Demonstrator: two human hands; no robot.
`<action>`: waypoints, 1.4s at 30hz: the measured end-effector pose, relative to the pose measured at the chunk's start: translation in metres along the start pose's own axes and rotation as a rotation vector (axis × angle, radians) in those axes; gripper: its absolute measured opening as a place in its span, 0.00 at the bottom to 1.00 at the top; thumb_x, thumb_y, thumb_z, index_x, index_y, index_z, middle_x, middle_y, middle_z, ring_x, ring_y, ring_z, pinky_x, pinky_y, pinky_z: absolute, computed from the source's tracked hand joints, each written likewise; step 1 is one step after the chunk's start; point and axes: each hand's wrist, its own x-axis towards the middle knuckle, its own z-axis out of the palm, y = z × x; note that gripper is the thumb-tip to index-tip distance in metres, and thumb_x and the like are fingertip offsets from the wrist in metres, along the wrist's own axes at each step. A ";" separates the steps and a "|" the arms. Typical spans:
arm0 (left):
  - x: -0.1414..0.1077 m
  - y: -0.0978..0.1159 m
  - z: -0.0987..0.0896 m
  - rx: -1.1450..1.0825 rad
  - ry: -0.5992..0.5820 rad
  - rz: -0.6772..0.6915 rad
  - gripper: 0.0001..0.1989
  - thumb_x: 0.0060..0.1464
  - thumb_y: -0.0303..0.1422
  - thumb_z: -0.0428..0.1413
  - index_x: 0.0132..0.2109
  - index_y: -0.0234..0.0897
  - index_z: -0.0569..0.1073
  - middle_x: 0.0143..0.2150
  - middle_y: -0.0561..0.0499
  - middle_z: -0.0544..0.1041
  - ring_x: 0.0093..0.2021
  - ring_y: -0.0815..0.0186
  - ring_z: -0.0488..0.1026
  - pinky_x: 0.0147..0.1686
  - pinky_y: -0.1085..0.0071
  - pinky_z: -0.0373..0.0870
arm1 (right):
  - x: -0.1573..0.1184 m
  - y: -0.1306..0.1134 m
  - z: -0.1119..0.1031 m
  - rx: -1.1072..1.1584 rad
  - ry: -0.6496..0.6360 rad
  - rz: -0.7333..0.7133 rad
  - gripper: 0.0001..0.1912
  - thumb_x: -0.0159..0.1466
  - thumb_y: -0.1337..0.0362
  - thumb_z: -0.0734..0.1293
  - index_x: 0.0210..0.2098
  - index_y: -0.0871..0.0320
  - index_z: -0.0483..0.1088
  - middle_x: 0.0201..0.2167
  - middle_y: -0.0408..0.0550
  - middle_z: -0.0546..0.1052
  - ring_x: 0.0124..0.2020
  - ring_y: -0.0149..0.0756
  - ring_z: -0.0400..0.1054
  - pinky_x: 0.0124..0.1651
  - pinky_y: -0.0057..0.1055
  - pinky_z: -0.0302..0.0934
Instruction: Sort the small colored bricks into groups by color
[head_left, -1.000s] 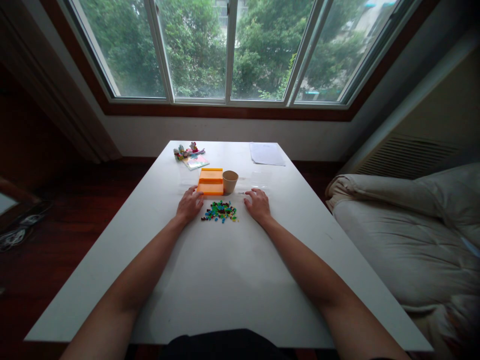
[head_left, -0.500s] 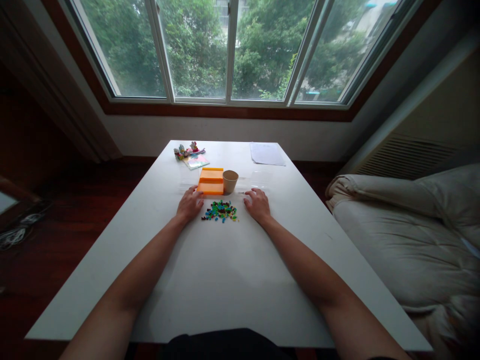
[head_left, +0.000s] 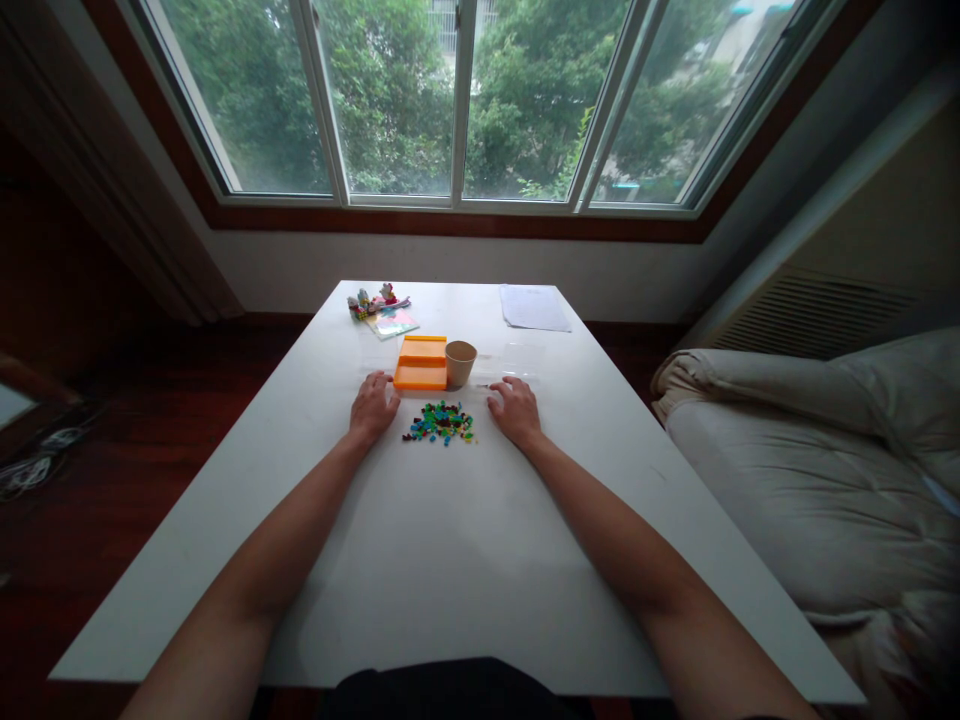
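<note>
My left hand (head_left: 373, 403) lies on the white table (head_left: 450, 560), fingers stretched out and nothing in them, just left of an orange tray (head_left: 421, 375). On the other side, my right hand (head_left: 514, 407) rests palm down with its fingers apart, also holding nothing I can see. Between the two hands is a loose heap of small coloured building bricks (head_left: 442, 422), mostly green, blue and dark brown. A tan cup (head_left: 460, 364) stands upright beside the tray's right edge. Near my right fingertips a small dark thing lies on the table, too small to name.
Small colourful figures (head_left: 369, 303) and a shiny card (head_left: 393, 322) lie at the table's far left. White paper sheets (head_left: 534, 307) are at the far right. Clear plastic sheets (head_left: 521, 360) lie behind my right hand. A beige sofa (head_left: 810, 480) stands to the right.
My left hand has shifted slightly left, away from the orange tray and the bricks. My right hand and the objects have stayed where they were.
</note>
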 end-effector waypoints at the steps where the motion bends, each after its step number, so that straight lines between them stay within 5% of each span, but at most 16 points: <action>1: 0.000 0.000 0.001 -0.001 -0.008 0.003 0.18 0.59 0.33 0.52 0.57 0.40 0.69 0.63 0.43 0.67 0.62 0.54 0.65 0.64 0.56 0.63 | 0.000 0.000 0.000 -0.001 -0.004 0.001 0.15 0.66 0.60 0.64 0.50 0.54 0.74 0.57 0.55 0.68 0.59 0.49 0.59 0.62 0.46 0.54; 24: 0.000 -0.004 0.004 0.029 -0.030 0.096 0.23 0.57 0.33 0.54 0.60 0.39 0.68 0.63 0.43 0.67 0.62 0.52 0.64 0.65 0.54 0.61 | 0.000 -0.001 0.001 0.004 0.014 -0.005 0.14 0.65 0.60 0.65 0.49 0.54 0.75 0.56 0.54 0.69 0.59 0.48 0.60 0.62 0.45 0.55; 33: -0.003 0.010 -0.012 0.010 -0.033 0.133 0.18 0.60 0.33 0.51 0.57 0.39 0.71 0.60 0.43 0.68 0.60 0.54 0.66 0.64 0.56 0.63 | -0.002 -0.012 -0.017 -0.001 0.020 -0.060 0.15 0.67 0.61 0.62 0.51 0.56 0.74 0.59 0.56 0.68 0.61 0.50 0.58 0.64 0.48 0.53; 42: -0.014 0.025 -0.011 0.098 -0.245 0.307 0.11 0.62 0.33 0.50 0.47 0.42 0.75 0.49 0.44 0.73 0.52 0.55 0.68 0.56 0.56 0.68 | -0.013 -0.022 -0.014 0.000 -0.247 -0.309 0.17 0.71 0.64 0.57 0.52 0.53 0.74 0.55 0.50 0.74 0.56 0.41 0.65 0.61 0.38 0.60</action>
